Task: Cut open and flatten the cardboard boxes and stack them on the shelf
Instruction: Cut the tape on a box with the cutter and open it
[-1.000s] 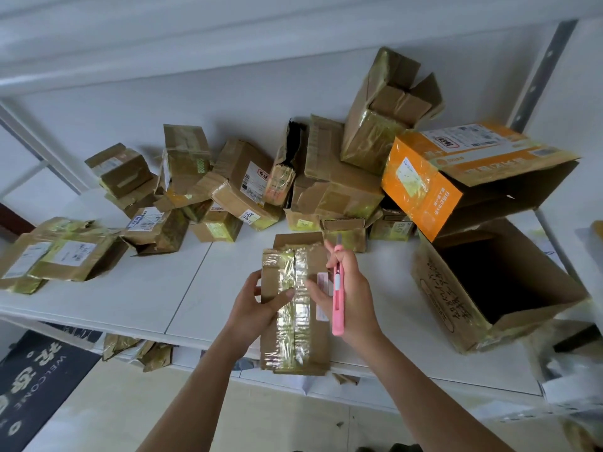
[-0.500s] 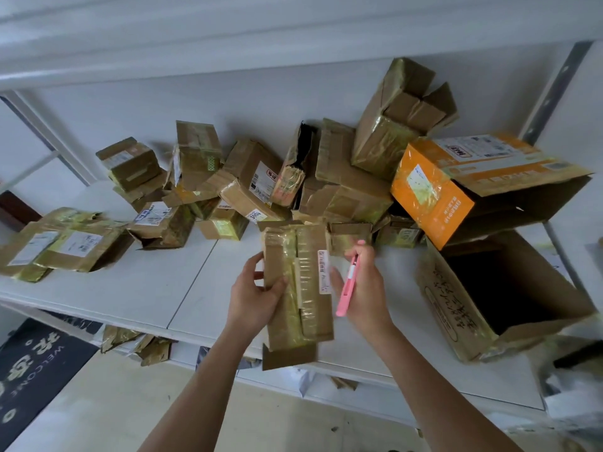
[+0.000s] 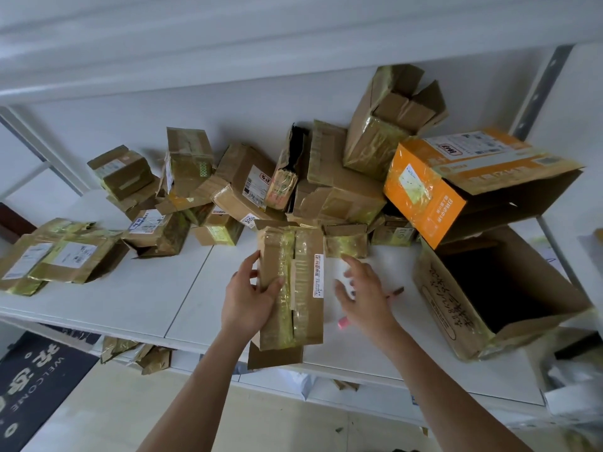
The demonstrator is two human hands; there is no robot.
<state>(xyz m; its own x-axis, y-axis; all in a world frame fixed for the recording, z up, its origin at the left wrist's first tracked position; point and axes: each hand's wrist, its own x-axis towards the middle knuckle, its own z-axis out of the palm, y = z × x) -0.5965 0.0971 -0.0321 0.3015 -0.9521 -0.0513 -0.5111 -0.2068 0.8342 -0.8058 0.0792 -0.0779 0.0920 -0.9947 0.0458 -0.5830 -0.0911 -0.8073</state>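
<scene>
My left hand [image 3: 248, 301] grips the left edge of a flattened brown box [image 3: 306, 288] wrapped in yellowed tape; it lies lengthwise on the white shelf [image 3: 130, 298], with its near flap hanging over the front edge. My right hand [image 3: 365, 295] hovers just right of the box with its fingers spread. Under that palm lies a pink box cutter [image 3: 342, 322] on the shelf, with only its pink end and a white part showing. Behind the box is a heap of several uncut taped boxes [image 3: 248, 177].
A stack of flattened boxes [image 3: 62, 256] lies at the shelf's left end. An orange box [image 3: 424, 190] rests on a big open brown box [image 3: 437, 308] at the right. Cardboard scraps [image 3: 137, 352] sit on the lower shelf, and a dark mat [image 3: 32, 380] lies on the floor.
My right hand has lowered the pink cutter to the shelf and spread its fingers. My left hand has kept its grip on the box, which now lies flatter and a little farther right.
</scene>
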